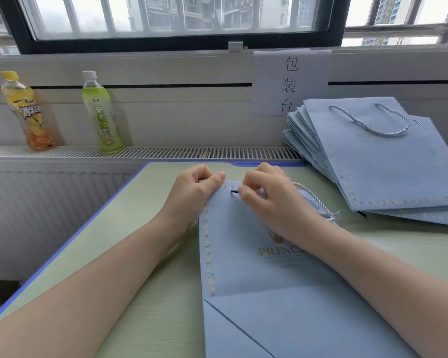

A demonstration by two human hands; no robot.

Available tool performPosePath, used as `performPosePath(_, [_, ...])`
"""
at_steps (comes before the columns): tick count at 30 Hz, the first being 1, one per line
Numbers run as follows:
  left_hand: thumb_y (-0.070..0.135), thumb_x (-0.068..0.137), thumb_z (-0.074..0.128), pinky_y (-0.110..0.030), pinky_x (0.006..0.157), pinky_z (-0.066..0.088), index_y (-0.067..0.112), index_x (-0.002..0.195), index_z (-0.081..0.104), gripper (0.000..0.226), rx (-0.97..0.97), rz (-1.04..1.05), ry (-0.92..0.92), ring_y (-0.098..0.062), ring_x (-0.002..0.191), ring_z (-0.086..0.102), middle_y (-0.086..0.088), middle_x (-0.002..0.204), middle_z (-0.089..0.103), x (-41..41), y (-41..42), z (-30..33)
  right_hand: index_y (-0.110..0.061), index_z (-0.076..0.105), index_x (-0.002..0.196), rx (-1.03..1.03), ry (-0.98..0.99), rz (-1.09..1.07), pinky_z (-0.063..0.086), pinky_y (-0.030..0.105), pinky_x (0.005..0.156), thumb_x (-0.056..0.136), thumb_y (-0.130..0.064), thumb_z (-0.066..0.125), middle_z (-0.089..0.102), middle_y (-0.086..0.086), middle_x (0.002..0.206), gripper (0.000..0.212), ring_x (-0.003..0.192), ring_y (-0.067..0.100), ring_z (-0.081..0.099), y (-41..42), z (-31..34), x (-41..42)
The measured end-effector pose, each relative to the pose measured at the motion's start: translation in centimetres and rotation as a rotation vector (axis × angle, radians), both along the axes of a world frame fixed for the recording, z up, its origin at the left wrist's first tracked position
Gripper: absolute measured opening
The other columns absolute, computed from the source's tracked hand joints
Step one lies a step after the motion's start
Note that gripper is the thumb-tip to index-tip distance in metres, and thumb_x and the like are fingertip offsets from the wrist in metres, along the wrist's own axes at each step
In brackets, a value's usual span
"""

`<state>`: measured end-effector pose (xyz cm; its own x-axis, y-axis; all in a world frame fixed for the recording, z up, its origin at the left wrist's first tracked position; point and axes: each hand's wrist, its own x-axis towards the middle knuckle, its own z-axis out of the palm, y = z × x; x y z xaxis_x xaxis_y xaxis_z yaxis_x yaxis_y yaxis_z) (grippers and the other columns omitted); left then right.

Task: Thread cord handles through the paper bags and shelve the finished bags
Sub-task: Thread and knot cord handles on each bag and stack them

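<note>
Light-blue paper bag flat on the green table, folded bottom nearest the camera, mouth edge at the far end. Gold crown and lettering partly under the right forearm

Left hand at the bag's top left corner: fingers curled, thumb pressed flat on the upper edge, pinching it

Right hand just beside it on the top edge, fingertips closed on the dark tip of the cord at a punched hole; the rest of the twisted pale cord trails right over the bag to a frayed knot

Beyond, to the right: stack of finished bags, fanned, top one with cord handle fitted

Far ledge: yellow bottle and green bottle, upright, well apart. Paper sign under the window
</note>
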<state>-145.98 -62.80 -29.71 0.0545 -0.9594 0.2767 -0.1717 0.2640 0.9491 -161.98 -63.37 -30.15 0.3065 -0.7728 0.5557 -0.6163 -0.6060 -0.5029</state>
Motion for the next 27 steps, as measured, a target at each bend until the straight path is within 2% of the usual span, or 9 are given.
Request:
performPosePath(4, [0.021,0.091,0.06,-0.028,0.053,0.033,0.013,0.063,0.041,0.035,0.023,-0.019,0.02,-0.018,0.052,0.039,-0.005,0.059,0.043,0.04,0.07,-0.03,-0.031,0.042,0.057,0.134,-0.065,0.03,0.035,0.036,0.085,0.09,-0.017,0.054,0.042,-0.01,0.075,0.038,0.089,0.017,0.041,0.11,0.15,-0.14])
performPosePath(10, [0.018,0.094,0.056,-0.027,0.051,0.031,0.014,0.06,0.038,0.039,0.025,-0.04,0.048,-0.016,0.051,0.036,-0.003,0.057,0.04,-0.1,0.18,0.13,-0.012,0.05,0.064,0.087,-0.07,0.01,0.036,0.035,0.082,0.089,-0.016,0.056,0.044,-0.006,0.076,0.025,0.088,0.02,0.043,-0.1,-0.09,-0.02])
performPosePath(15, [0.016,0.096,0.051,-0.027,0.051,0.031,0.013,0.061,0.038,0.038,0.018,-0.093,0.029,-0.017,0.051,0.037,-0.008,0.062,0.038,-0.05,0.41,0.26,-0.021,0.047,0.068,-0.052,0.011,0.022,0.035,0.03,0.078,0.084,-0.034,0.049,0.045,-0.008,0.076,0.021,0.084,0.016,0.042,0.0,-0.41,0.08])
performPosePath(20, [0.017,0.094,0.055,-0.023,0.047,0.03,0.014,0.057,0.036,0.042,0.001,-0.112,0.013,-0.013,0.047,0.033,-0.001,0.054,0.035,0.03,0.29,0.15,-0.021,0.053,0.075,-0.163,0.131,0.011,0.039,0.036,0.077,0.085,-0.047,0.04,0.047,-0.004,0.081,0.03,0.083,0.018,0.043,0.04,-0.76,0.11])
performPosePath(24, [0.027,0.086,0.061,-0.026,0.052,0.034,-0.007,0.067,0.048,0.041,0.03,-0.163,0.003,-0.021,0.055,0.04,-0.013,0.065,0.042,0.34,0.24,0.18,-0.023,0.055,0.079,-0.094,0.153,0.002,0.037,0.037,0.08,0.09,-0.04,0.054,0.05,-0.003,0.085,0.021,0.089,0.018,0.043,0.04,-0.76,0.04])
performPosePath(27, [0.03,0.089,0.061,-0.029,0.059,0.04,-0.018,0.077,0.052,0.051,0.073,-0.207,-0.003,-0.027,0.062,0.05,-0.02,0.073,0.053,0.61,0.14,0.22,-0.028,0.048,0.077,-0.06,0.183,0.023,0.034,0.034,0.079,0.09,-0.043,0.052,0.048,-0.006,0.086,0.021,0.089,0.017,0.042,-0.03,-0.73,0.01])
